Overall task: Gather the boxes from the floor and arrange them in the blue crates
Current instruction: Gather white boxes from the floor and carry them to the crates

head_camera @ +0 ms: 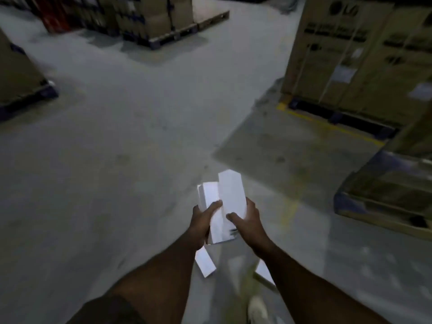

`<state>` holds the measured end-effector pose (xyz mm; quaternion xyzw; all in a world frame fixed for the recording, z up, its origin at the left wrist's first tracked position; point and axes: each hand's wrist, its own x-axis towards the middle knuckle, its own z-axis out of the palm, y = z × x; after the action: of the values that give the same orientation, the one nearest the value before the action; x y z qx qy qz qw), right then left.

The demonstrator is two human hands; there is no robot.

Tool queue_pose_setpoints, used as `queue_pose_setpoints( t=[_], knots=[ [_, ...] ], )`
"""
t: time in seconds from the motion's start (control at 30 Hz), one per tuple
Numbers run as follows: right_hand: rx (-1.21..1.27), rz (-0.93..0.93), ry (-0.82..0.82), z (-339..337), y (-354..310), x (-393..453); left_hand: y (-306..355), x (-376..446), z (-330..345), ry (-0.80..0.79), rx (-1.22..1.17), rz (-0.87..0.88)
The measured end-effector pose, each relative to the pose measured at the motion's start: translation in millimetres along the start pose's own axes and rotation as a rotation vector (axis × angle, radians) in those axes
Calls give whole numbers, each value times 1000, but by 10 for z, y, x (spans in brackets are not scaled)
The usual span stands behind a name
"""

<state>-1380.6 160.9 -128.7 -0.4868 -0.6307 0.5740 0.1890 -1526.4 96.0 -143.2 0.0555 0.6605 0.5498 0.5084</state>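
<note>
Both my hands carry white boxes in front of me, low in the head view. My left hand (202,222) grips a stack of white boxes (210,195) from the left, thumb across the top. My right hand (247,219) holds one long white box (231,191) that leans against the stack. Two more white boxes lie on the floor below my hands: one box (205,263) under my left wrist, another box (264,273) partly hidden by my right forearm. No blue crate is in view.
Grey concrete floor (117,148) stretches ahead. Tall cardboard cartons on a pallet (355,54) stand at the right, a lower pallet load (385,190) nearer right, more stacked cartons (161,19) at the back and one carton stack (16,73) at the left. My shoe (257,307) shows at the bottom.
</note>
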Motion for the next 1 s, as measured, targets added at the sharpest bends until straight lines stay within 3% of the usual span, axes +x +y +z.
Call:
queue_pose_setpoints(
  t=[0.07,0.37,0.5,0.67,1.0],
  knots=[
    [-7,-34,43,-49,-229,-203,263,-241,43,-26,15,6],
    [354,14,354,-274,-921,-1063,992,-1200,250,-534,87,2],
    [567,91,413,-512,-911,-1496,893,-1456,372,-723,105,-100],
    [627,106,512,-1020,-728,-2069,635,-1764,786,-914,81,-340],
    [585,75,726,-2239,-145,-3359,-159,-2718,2469,-1022,492,-227]
  ],
)
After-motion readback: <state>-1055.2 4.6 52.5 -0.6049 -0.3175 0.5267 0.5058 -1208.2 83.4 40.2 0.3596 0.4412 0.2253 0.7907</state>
